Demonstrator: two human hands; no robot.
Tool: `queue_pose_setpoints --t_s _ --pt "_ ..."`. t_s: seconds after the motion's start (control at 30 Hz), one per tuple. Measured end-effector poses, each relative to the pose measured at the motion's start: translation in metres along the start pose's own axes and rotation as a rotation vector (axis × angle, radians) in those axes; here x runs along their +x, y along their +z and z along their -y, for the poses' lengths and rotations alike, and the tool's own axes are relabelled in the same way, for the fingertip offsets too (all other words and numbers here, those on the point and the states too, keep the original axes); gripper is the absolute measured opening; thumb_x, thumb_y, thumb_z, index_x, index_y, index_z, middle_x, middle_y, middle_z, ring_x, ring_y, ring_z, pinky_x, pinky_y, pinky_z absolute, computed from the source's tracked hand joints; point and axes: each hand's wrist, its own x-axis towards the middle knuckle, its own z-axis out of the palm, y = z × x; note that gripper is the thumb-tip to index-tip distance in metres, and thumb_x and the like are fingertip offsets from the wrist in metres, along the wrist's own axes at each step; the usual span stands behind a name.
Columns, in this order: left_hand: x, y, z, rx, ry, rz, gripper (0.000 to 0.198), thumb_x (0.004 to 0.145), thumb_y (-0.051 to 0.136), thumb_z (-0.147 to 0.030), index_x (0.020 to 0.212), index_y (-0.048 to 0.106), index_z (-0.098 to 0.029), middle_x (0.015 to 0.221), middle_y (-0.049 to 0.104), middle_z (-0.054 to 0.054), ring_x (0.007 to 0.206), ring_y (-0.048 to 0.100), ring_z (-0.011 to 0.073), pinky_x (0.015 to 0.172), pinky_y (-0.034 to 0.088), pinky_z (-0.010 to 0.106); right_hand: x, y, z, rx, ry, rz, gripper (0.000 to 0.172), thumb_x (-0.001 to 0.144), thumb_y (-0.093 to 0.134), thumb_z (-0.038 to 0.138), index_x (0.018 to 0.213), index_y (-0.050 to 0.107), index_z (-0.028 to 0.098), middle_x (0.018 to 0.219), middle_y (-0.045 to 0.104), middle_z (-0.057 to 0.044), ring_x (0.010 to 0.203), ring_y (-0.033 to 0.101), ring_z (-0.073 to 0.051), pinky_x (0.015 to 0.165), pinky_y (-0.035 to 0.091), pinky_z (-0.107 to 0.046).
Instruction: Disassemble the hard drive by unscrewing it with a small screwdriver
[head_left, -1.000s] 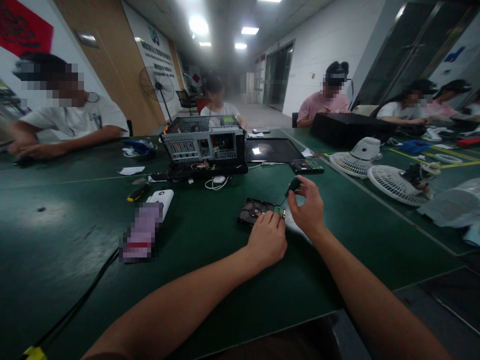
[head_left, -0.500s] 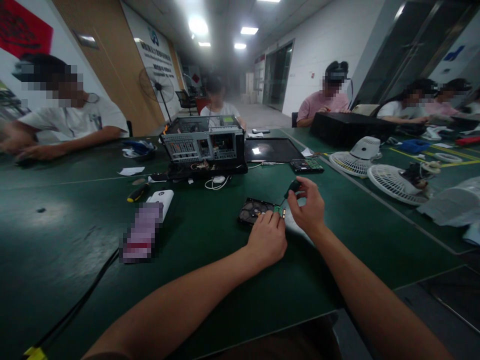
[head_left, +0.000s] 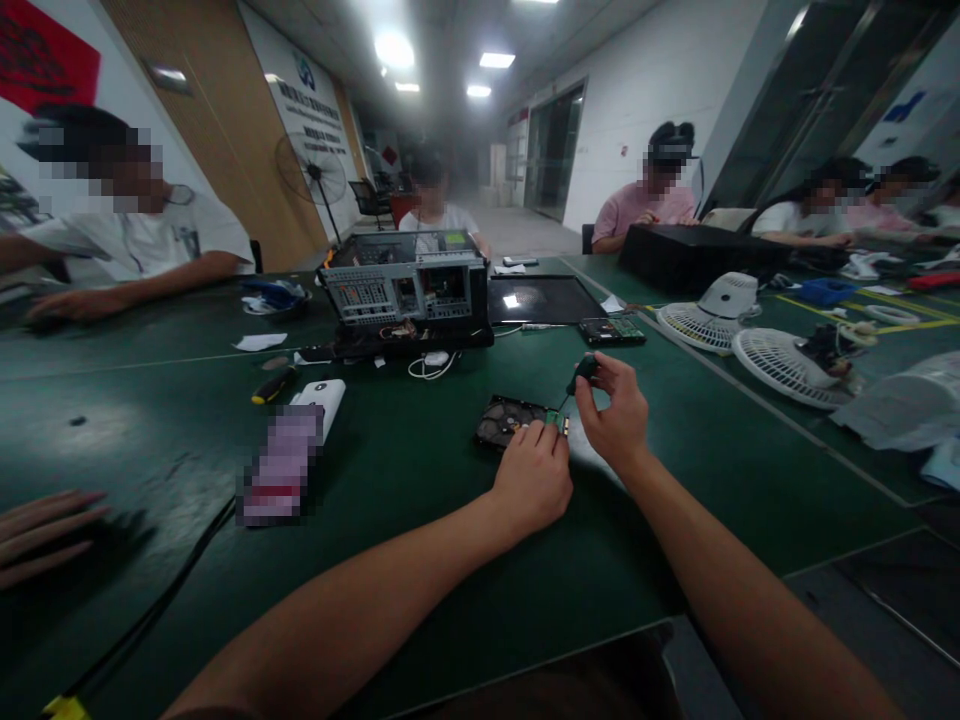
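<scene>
A hard drive (head_left: pixel 501 422) lies on the green table with its circuit board (head_left: pixel 554 416) facing up at the right end. My left hand (head_left: pixel 534 470) rests over the near edge of the drive, fingers closed on it and covering part of the board. In my right hand (head_left: pixel 616 405) is a screwdriver (head_left: pixel 580 376) with a dark green handle, gripped between thumb and fingers. Its thin shaft slants down to the left, and the tip meets the circuit board area. Whether the tip sits in a screw I cannot tell.
Beyond the drive stands an opened computer case (head_left: pixel 405 290). A second drive (head_left: pixel 613 331) lies farther back, near white fan parts (head_left: pixel 787 365). To the left are a phone (head_left: pixel 289 450) and a yellow-black screwdriver (head_left: pixel 274 385). Another person's hand (head_left: pixel 49 530) reaches in at the left edge.
Another person's hand has come into view at the lower left. My hands, the drive and the screwdriver hold nearly the same position.
</scene>
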Motion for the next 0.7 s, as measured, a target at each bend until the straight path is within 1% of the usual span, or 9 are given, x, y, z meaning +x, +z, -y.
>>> queue_pose_setpoints --t_s 0.1,0.2,0.33,0.47,0.53,0.63,0.7 --pt "0.0 0.0 0.0 0.004 0.002 0.001 0.037 0.093 0.053 -0.027 0.123 0.062 -0.008 0.125 0.063 0.019 0.118 0.052 0.0333 0.102 0.044 0.047 -0.001 0.003 -0.004 0.04 0.029 -0.018 0.047 0.092 0.07 0.032 0.135 0.053 0.026 0.117 0.072 -0.009 0.095 0.074 -0.023 0.083 0.065 -0.043" --pt "0.0 0.002 0.001 0.002 0.005 -0.005 0.037 0.092 0.053 -0.027 0.124 0.062 -0.008 0.126 0.063 0.019 0.119 0.052 0.0333 0.101 0.044 0.048 -0.001 0.003 -0.006 0.003 0.038 -0.036 0.047 0.09 0.072 0.034 0.133 0.055 0.026 0.112 0.072 -0.008 0.089 0.074 -0.022 0.081 0.065 -0.043" --pt "0.0 0.003 0.002 0.001 0.006 -0.005 0.038 0.092 0.053 -0.026 0.125 0.061 -0.008 0.126 0.063 0.019 0.118 0.052 0.0335 0.101 0.044 0.049 0.002 -0.001 -0.003 -0.042 -0.029 -0.01 0.044 0.092 0.069 0.031 0.133 0.057 0.025 0.115 0.07 -0.009 0.091 0.072 -0.022 0.079 0.066 -0.043" --pt "0.0 0.003 0.001 -0.005 -0.001 -0.001 0.038 0.092 0.053 -0.026 0.125 0.061 -0.008 0.127 0.062 0.02 0.119 0.051 0.0333 0.1 0.044 0.048 0.004 -0.003 0.004 -0.066 -0.073 -0.009 0.04 0.091 0.068 0.027 0.13 0.059 0.026 0.119 0.066 -0.01 0.092 0.071 -0.021 0.078 0.066 -0.042" --pt "0.0 0.003 0.001 -0.004 0.0 0.003 0.037 0.092 0.053 -0.026 0.124 0.061 -0.008 0.127 0.062 0.02 0.119 0.051 0.0334 0.1 0.044 0.048 0.005 -0.004 0.006 -0.067 -0.085 -0.017 0.041 0.09 0.069 0.026 0.131 0.059 0.025 0.123 0.065 -0.011 0.097 0.071 -0.023 0.08 0.066 -0.044" --pt "0.001 0.003 0.001 -0.003 -0.004 0.008 0.036 0.092 0.053 -0.026 0.123 0.062 -0.008 0.125 0.062 0.019 0.119 0.051 0.0333 0.1 0.044 0.048 0.004 -0.003 0.006 -0.055 -0.1 -0.013 0.045 0.09 0.068 0.024 0.134 0.056 0.025 0.134 0.063 -0.013 0.11 0.069 -0.027 0.087 0.065 -0.047" --pt "0.0 0.003 0.001 -0.003 -0.003 0.007 0.036 0.092 0.053 -0.026 0.123 0.061 -0.008 0.125 0.062 0.019 0.118 0.051 0.033 0.1 0.044 0.048 0.004 -0.003 0.004 -0.042 -0.1 -0.009 0.045 0.091 0.066 0.023 0.135 0.053 0.024 0.14 0.06 -0.014 0.113 0.069 -0.027 0.09 0.064 -0.048"
